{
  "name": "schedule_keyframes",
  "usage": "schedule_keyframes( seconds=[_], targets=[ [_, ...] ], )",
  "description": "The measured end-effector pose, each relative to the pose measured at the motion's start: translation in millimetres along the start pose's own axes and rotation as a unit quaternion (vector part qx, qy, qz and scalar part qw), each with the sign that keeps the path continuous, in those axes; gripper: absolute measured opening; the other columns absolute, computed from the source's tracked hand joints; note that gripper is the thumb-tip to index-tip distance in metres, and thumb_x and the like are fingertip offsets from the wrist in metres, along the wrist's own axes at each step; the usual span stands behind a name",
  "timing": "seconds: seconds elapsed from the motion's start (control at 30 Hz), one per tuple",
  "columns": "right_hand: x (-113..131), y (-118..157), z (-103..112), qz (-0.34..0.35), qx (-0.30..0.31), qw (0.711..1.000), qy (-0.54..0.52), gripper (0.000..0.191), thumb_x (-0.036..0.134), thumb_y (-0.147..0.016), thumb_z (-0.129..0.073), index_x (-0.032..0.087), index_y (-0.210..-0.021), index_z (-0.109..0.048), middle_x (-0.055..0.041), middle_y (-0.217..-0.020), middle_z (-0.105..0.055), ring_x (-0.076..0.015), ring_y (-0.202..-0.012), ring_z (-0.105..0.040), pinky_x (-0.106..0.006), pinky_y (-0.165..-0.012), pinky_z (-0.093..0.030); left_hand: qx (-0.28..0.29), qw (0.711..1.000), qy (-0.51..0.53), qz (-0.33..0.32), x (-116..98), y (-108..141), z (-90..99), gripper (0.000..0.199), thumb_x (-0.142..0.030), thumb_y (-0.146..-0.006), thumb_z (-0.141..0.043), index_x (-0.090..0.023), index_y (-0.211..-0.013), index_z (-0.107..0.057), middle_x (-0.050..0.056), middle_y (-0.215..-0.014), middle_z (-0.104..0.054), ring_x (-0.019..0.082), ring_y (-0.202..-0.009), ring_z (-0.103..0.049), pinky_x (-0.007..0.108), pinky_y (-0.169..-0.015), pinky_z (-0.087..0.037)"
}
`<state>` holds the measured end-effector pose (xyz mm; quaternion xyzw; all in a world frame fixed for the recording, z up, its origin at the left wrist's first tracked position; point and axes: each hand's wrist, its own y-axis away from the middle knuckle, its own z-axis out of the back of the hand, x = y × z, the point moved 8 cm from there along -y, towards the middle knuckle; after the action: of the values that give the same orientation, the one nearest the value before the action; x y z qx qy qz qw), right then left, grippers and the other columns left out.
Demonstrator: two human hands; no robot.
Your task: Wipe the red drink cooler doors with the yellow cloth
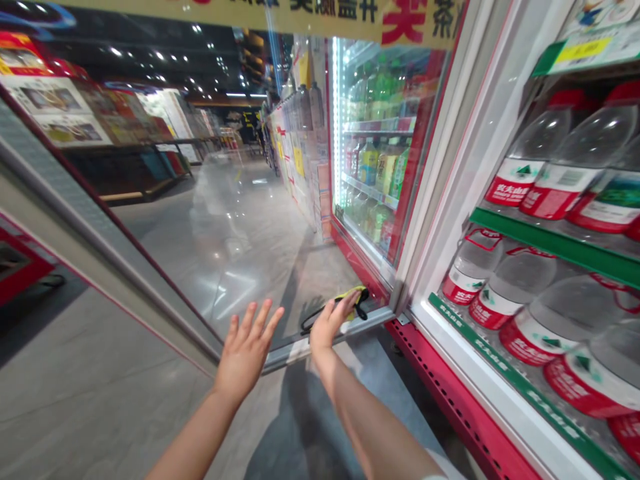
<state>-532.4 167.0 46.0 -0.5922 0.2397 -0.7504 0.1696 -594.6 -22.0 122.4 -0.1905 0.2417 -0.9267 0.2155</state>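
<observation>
One person's left grip (245, 347) spreads open, empty and palm down, over the lower part of a glass cooler door (115, 257) in a shop aisle. The right grip (327, 327) reaches to a yellow-and-black item (359, 308) near the door's bottom corner on the hinge side, fingers extended over it; whether they close around the item or merely rest against it, the view cannot tell. Nor is it clear whether the left fingertips meet the glass.

The door stands swung open beside the white-framed cooler, its bottom rail (373, 321) running just below the item. Across the top of the pane, a yellow banner (345, 20) shows its lettering reversed.

At right, bottled water fills two levels: red-capped bottles (563, 190) behind the upper green shelf strip (550, 243), and larger bottles with red carry handles (497, 303) behind the lower green shelf strip (490, 353). Neither grip touches them. A red perforated base (450, 393) runs beneath the cooler.

Opening of the door is done, as far as the view shows; the item lies at the pane's lower edge, clear of the bottle shelves. Grey floor (75, 400) extends at left.
</observation>
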Motion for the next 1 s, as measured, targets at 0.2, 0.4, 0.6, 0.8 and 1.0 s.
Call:
schedule_keyframes(
  seconds=[0.2,0.4,0.6,0.8,1.0],
  targets=[
    [69,-30,8,0.177,0.101,0.979,0.026,0.066,0.022,-0.102,-0.025,0.014,-0.163,-0.002,-0.0199,-0.166,-0.020,-0.0332,-0.156,-0.011,-0.059,-0.118,-0.028,0.037,0.999,-0.009,-0.009,0,-6,8.2,0.066,-0.014,-0.090,-0.048,-0.030,-0.154,-0.038,0.005,-0.163,-0.031,0.030,-0.153,-0.026,0.055,-0.122,-0.027],
    [75,40,-8,0.410,0.301,0.857,0.083,0.065,0.009,-0.092,-0.045,0.033,-0.151,-0.046,-0.0035,-0.148,-0.057,-0.0317,-0.144,-0.040,-0.048,-0.113,-0.040,0.023,0.999,-0.044,-0.018,20,32,37.2,0.059,-0.018,-0.094,-0.042,-0.021,-0.153,-0.042,0.003,-0.162,-0.035,0.021,-0.150,-0.034,0.042,-0.128,-0.014],
    [118,37,-19,0.349,0.207,0.910,0.087,0.063,0.014,-0.095,-0.043,0.022,-0.157,-0.038,-0.0124,-0.158,-0.044,-0.0408,-0.150,-0.028,-0.058,-0.115,-0.031,0.006,0.996,-0.078,0.036,63,86,58.8,0.058,-0.013,-0.093,-0.038,-0.017,-0.151,-0.045,0.005,-0.158,-0.043,0.017,-0.149,-0.035,0.035,-0.128,-0.007],
    [144,114,-10,0.547,0.326,0.771,0.027,0.070,0.007,-0.091,-0.045,0.038,-0.154,-0.040,0.0037,-0.146,-0.059,-0.0272,-0.139,-0.049,-0.043,-0.102,-0.048,-0.006,0.996,-0.080,0.030,69,105,62.0,0.060,-0.012,-0.093,-0.036,-0.018,-0.153,-0.042,0.005,-0.157,-0.045,0.015,-0.150,-0.032,0.036,-0.128,-0.008],
    [182,99,-3,0.556,0.294,0.777,0.027,0.064,0.009,-0.095,-0.042,0.035,-0.153,-0.042,0.0021,-0.148,-0.057,-0.0270,-0.142,-0.046,-0.042,-0.101,-0.048,-0.009,0.994,-0.101,0.041,71,122,63.4,0.059,-0.012,-0.093,-0.036,-0.017,-0.152,-0.043,0.004,-0.158,-0.043,0.015,-0.152,-0.029,0.039,-0.129,-0.004]
  ],
)
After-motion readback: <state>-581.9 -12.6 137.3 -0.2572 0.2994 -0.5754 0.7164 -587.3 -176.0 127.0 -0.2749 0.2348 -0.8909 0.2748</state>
